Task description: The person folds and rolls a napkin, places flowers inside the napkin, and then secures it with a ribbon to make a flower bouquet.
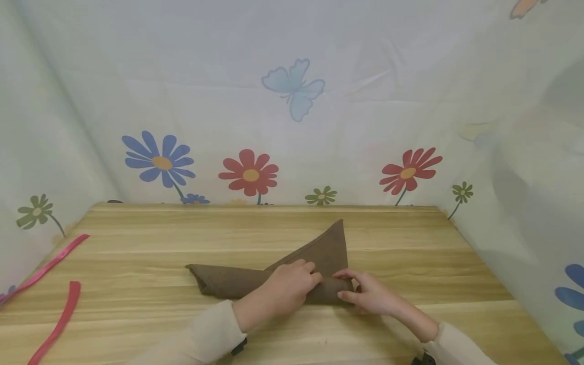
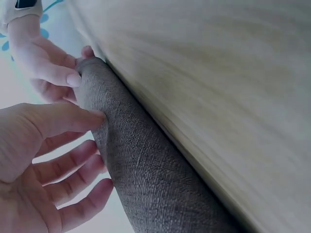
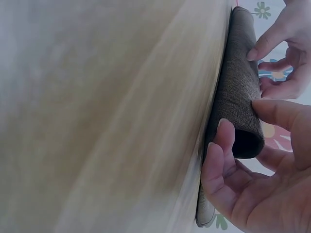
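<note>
A brown cloth (image 1: 228, 281) lies across the middle of the table, its near edge rolled into a tube and one pointed corner standing out flat behind. My left hand (image 1: 289, 286) holds the roll near its middle; the left wrist view has the thumb on the fabric (image 2: 146, 155) and the fingertips against its other side. At the right end, my right hand (image 1: 369, 295) grips the roll between thumb and fingers. The right wrist view shows the hollow opening of the tube (image 3: 248, 144) beside those fingers.
At the left of the wooden table (image 1: 159, 228) lie a pink ribbon (image 1: 55, 261) and a red ribbon (image 1: 65, 315). A pale curtain (image 1: 219, 111) printed with flowers and a butterfly hangs behind the table and along both sides.
</note>
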Demonstrator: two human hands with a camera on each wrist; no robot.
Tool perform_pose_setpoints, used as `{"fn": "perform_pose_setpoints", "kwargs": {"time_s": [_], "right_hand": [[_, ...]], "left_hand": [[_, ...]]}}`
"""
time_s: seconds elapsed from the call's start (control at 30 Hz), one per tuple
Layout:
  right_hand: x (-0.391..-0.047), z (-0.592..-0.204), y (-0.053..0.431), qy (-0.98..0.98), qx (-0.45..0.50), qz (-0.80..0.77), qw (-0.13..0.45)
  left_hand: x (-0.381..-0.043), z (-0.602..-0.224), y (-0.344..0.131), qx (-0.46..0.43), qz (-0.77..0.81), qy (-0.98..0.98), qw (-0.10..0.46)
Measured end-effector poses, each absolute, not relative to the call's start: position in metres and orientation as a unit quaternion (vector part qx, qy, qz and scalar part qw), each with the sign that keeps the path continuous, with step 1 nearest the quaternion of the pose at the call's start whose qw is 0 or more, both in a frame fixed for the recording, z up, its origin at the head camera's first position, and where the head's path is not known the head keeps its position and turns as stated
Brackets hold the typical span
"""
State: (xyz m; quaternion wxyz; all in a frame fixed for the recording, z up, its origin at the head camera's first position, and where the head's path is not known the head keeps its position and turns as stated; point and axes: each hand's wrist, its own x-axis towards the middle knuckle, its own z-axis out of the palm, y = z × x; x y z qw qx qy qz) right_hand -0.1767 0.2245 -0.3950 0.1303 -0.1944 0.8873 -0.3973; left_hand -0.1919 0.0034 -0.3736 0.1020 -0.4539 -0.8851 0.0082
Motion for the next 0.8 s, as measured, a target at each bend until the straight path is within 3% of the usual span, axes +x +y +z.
{"fn": "perform_pose_setpoints", "kwargs": {"time_s": [0.8], "right_hand": [[-0.1781,-0.3973,0.2246,0.908,-0.237,-0.339,0.069]], "left_hand": [[-0.1959,-0.3811,0.0057,-0.451,0.025,-0.889,0.070]]}}
